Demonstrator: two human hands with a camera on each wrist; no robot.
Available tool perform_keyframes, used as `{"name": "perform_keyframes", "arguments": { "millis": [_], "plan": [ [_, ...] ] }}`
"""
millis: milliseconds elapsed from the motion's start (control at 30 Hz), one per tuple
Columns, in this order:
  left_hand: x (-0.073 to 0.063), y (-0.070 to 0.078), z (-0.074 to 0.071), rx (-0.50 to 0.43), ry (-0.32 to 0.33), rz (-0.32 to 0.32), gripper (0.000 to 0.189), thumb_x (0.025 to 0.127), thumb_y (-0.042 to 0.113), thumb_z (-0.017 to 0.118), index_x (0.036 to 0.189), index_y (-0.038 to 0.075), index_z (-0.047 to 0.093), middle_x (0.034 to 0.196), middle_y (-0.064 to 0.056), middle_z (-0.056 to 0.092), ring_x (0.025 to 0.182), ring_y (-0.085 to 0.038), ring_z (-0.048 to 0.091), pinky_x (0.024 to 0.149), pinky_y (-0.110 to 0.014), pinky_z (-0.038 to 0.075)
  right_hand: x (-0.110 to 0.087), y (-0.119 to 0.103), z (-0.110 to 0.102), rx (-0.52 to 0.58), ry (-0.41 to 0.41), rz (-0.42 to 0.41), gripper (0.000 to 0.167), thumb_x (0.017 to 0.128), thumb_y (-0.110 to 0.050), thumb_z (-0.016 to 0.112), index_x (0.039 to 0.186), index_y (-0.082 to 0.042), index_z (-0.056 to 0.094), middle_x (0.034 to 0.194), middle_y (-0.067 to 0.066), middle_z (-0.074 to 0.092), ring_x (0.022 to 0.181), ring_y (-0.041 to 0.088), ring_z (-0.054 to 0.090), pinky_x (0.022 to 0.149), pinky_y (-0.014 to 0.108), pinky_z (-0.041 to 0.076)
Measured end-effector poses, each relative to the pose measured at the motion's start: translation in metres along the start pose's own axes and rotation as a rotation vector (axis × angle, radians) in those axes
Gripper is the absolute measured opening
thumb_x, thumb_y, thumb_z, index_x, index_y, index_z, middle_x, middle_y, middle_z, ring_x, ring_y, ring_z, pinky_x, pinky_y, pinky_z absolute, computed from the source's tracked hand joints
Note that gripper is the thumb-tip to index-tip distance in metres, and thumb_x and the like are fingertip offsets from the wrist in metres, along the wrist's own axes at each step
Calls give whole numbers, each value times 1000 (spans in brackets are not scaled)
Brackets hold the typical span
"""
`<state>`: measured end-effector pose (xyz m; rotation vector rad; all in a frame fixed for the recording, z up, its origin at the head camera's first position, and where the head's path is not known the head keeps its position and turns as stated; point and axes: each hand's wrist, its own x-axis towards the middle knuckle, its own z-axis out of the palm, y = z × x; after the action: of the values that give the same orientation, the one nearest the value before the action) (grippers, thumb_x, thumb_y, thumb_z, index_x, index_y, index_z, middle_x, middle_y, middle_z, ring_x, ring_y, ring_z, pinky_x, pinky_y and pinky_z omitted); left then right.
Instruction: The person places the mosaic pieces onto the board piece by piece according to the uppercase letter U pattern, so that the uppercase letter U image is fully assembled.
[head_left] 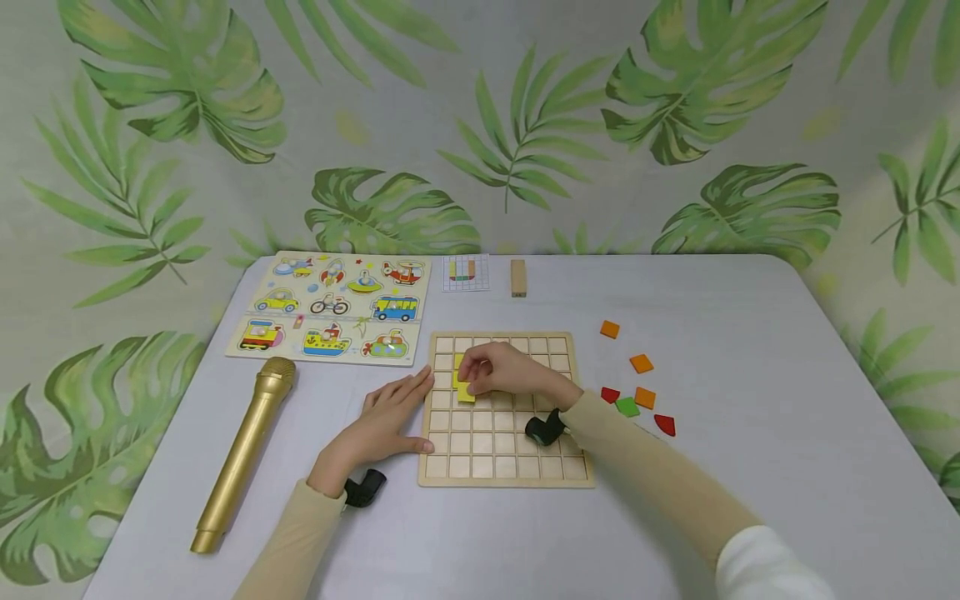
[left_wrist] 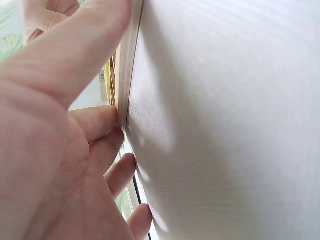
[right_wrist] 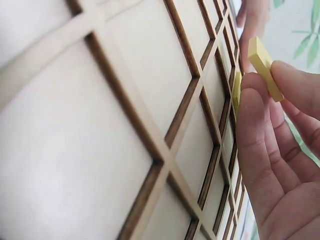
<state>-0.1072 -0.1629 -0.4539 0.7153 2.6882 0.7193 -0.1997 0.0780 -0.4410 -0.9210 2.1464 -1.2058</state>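
A square wooden grid board (head_left: 506, 477) lies on the table. My right hand (head_left: 504, 368) is over its upper left part and pinches a yellow square tile (right_wrist: 264, 67) between thumb and fingers. In the right wrist view the tile is tilted, close over the board. Another yellow tile (head_left: 459, 362) sits in the second column, partly hidden by the hand. My left hand (head_left: 386, 421) rests at the board's left edge, with fingers extended along the frame and the thumb touching it near the lower left.
Orange tiles (head_left: 641, 363), red quarter-round pieces (head_left: 664, 425) and a green tile (head_left: 627, 407) lie right of the board. A vehicle puzzle (head_left: 352, 333) and a gold microphone (head_left: 243, 458) are at left. Behind the board are a pattern card (head_left: 465, 285) and a wooden block (head_left: 518, 278).
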Motion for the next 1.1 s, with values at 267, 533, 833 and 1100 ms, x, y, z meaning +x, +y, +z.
{"name": "perform_keyframes", "arguments": {
  "millis": [267,533,833,1100],
  "plan": [
    [0,-1,1,-4,6,0,97,79,39,75,151,1,23,159,-10,14,140,-36,17,103,-57,18,5,-5,10,-133,1,-49,10,82,2,70,89,-5,66,76,-3,60,69,9,56,67,24,47],
    [0,-2,1,-7,12,8,96,79,39,75,151,1,23,159,-10,14,140,-36,18,103,-57,17,3,-14,17,-321,13,-42,9,84,0,67,85,-9,65,74,-5,56,69,10,51,65,25,44],
    [0,-2,1,-13,12,16,97,79,39,75,151,2,23,159,-10,13,139,-36,18,103,-57,17,-1,-7,14,-179,31,-19,10,84,0,68,92,-6,67,79,-4,61,72,11,56,68,25,47],
    [0,-1,1,-10,8,1,97,79,38,76,151,2,22,159,-9,13,139,-36,18,103,-57,17,-17,5,-9,29,56,3,13,88,-3,66,100,0,67,88,5,64,76,17,60,70,30,50]
  ]
}}
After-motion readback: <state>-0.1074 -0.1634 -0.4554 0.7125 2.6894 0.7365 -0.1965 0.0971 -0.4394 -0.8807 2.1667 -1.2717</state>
